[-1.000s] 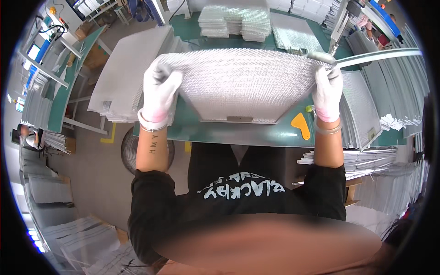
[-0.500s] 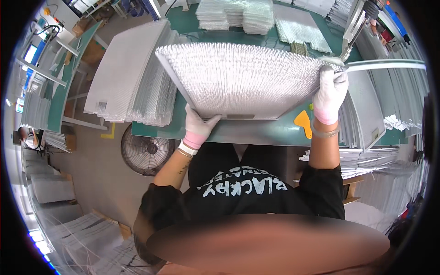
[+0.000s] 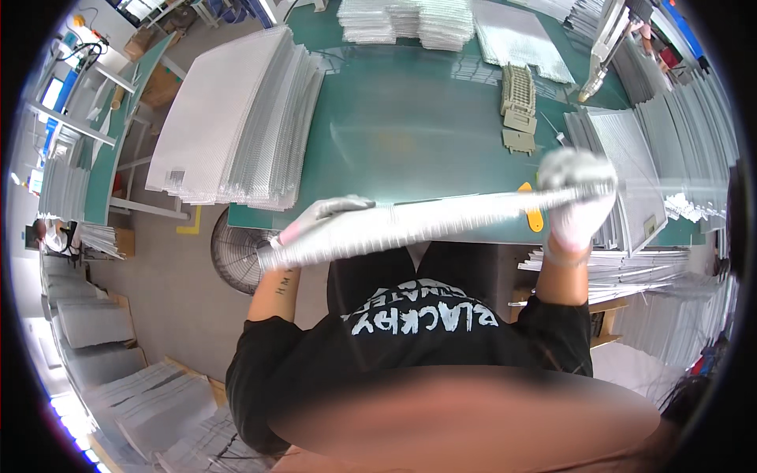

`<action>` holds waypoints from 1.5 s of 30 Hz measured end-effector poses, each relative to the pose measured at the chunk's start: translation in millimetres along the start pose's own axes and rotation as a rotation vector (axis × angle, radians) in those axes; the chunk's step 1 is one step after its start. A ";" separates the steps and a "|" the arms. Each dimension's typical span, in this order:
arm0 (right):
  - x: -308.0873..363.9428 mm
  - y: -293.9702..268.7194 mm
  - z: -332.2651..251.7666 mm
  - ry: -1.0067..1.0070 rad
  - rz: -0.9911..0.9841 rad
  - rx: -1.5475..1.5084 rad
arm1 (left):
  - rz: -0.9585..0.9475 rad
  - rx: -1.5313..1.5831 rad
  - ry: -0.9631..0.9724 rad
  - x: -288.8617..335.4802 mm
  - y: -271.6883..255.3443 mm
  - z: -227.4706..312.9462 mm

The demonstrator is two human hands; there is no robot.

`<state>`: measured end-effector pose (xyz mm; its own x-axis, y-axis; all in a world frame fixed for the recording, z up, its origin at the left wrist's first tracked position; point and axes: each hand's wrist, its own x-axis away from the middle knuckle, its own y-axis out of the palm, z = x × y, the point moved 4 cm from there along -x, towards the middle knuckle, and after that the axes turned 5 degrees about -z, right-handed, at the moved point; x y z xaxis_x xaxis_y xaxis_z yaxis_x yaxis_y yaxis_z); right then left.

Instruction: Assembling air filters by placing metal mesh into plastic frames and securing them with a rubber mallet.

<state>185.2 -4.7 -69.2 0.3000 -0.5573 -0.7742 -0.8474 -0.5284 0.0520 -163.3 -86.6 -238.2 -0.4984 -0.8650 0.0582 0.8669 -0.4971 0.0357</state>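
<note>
A pleated silvery filter panel (image 3: 426, 223) is tipped nearly edge-on above the near table edge, blurred by motion. Its left end sits low, in front of my left wrist. My gloved left hand (image 3: 335, 206) lies along its far side, fingers stretched flat against it, thumb hidden. At the panel's right end, my gloved right hand (image 3: 579, 185) is closed around it, smeared by motion. A pale long strip (image 3: 670, 189) trails rightward from that hand, too blurred to make out well. Partly behind the panel, close to my right hand, lies a yellow flat tool (image 3: 535, 211).
The green table (image 3: 386, 126) bears a leaning stack of mesh sheets (image 3: 221, 118) at left. More pleated stacks (image 3: 406, 22) stand at the back. Beige plastic parts (image 3: 518, 106) and a metal nozzle arm (image 3: 603, 55) are at right. A floor fan (image 3: 236, 252) stands below left.
The panel has swung from facing me to nearly edge-on and come nearer, uncovering the table. My right hand has dropped; my left hand has turned flat along the panel.
</note>
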 end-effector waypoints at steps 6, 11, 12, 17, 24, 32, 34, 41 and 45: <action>55.7 3.6 -34.5 -0.173 -0.219 -0.118 | -0.383 -0.218 -0.027 -7.2 7.8 -1.8; 74.3 19.7 -51.6 -0.294 -0.238 -0.029 | -0.637 -0.893 -0.169 -24.6 26.6 3.1; 76.5 20.3 -53.1 -0.292 -0.237 -0.030 | -0.638 -0.892 -0.171 -31.0 27.6 1.7; 85.3 23.7 -55.7 -0.204 -0.111 0.040 | -0.755 -0.908 -0.021 -97.1 63.4 -10.1; 77.6 23.8 -55.9 -0.085 0.014 0.041 | -0.604 -0.686 -0.105 -133.2 64.7 12.8; 44.4 13.9 -24.4 0.038 -0.030 0.084 | -0.508 -0.021 0.514 -26.2 17.8 116.2; 19.3 13.6 -6.2 0.016 -0.080 0.152 | -0.437 0.175 0.911 13.4 19.5 153.3; -51.8 11.2 11.2 0.323 0.111 0.444 | 0.716 -0.145 0.761 -10.1 -8.8 176.6; -42.6 -10.7 35.4 0.227 0.304 0.430 | 0.710 -0.133 0.711 -44.9 -19.2 178.8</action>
<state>165.9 47.4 -59.1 0.0611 -0.7923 -0.6071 -0.9981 -0.0412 -0.0468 -157.9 -26.0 -63.1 0.2115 -0.7821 -0.5862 0.9772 0.1816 0.1102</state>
